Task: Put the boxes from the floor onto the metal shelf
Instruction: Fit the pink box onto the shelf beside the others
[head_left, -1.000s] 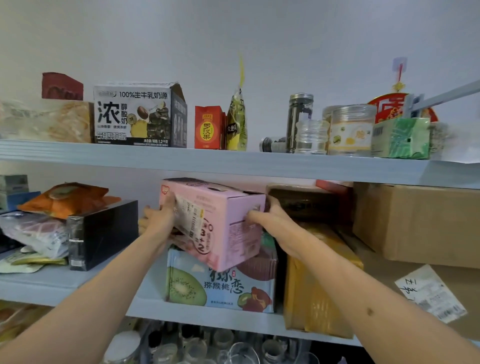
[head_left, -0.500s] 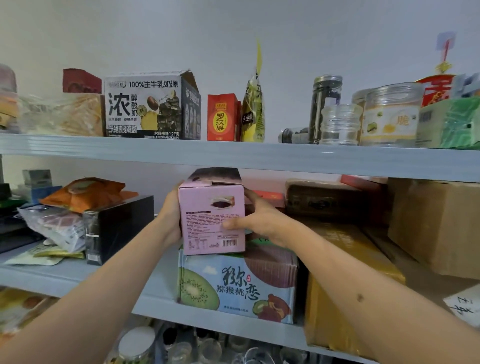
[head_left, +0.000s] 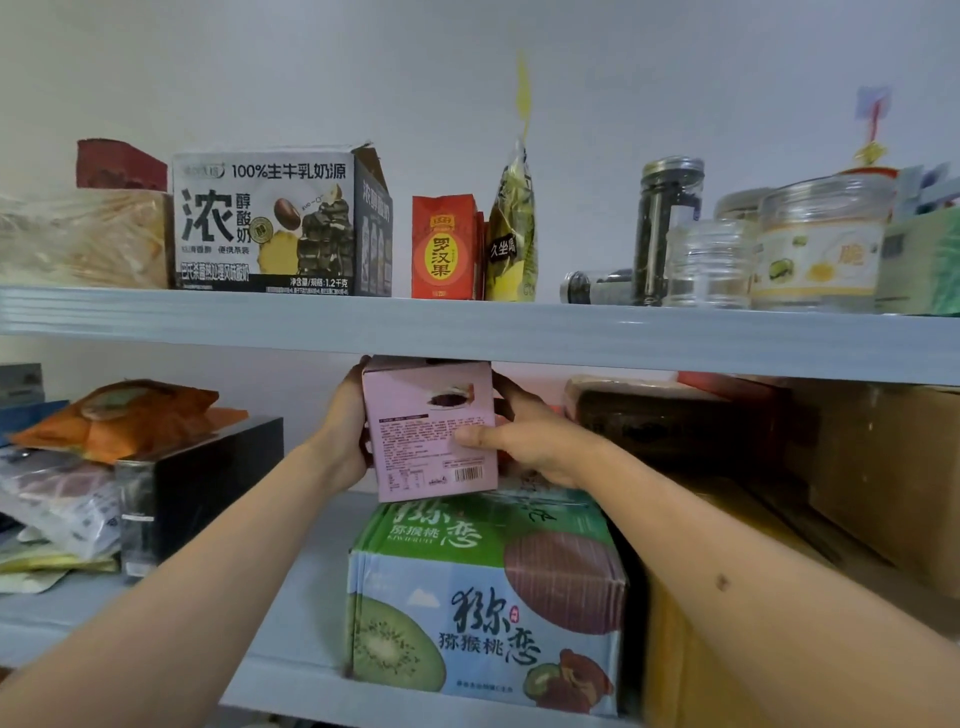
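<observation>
A pink box (head_left: 423, 415) sits upright on top of the kiwi-printed box (head_left: 483, 618), on the middle level of the grey metal shelf (head_left: 311, 613). Its top edge nearly reaches the underside of the upper shelf board (head_left: 519, 332). My left hand (head_left: 345, 431) grips the pink box's left side. My right hand (head_left: 524, 436) holds its right side, with the thumb lying across the printed front face. The back of the pink box is hidden.
A black box (head_left: 197, 488) and snack bags (head_left: 119, 415) lie left of the kiwi box. Brown cardboard boxes (head_left: 883, 478) and a yellow package (head_left: 691, 649) fill the right. The upper board carries a milk carton box (head_left: 275, 223), a red box (head_left: 447, 247), jars (head_left: 821, 244) and bags.
The pink box has turned end-on, then slid further back onto the kiwi box, deeper under the upper board. Both hands stayed on its sides.
</observation>
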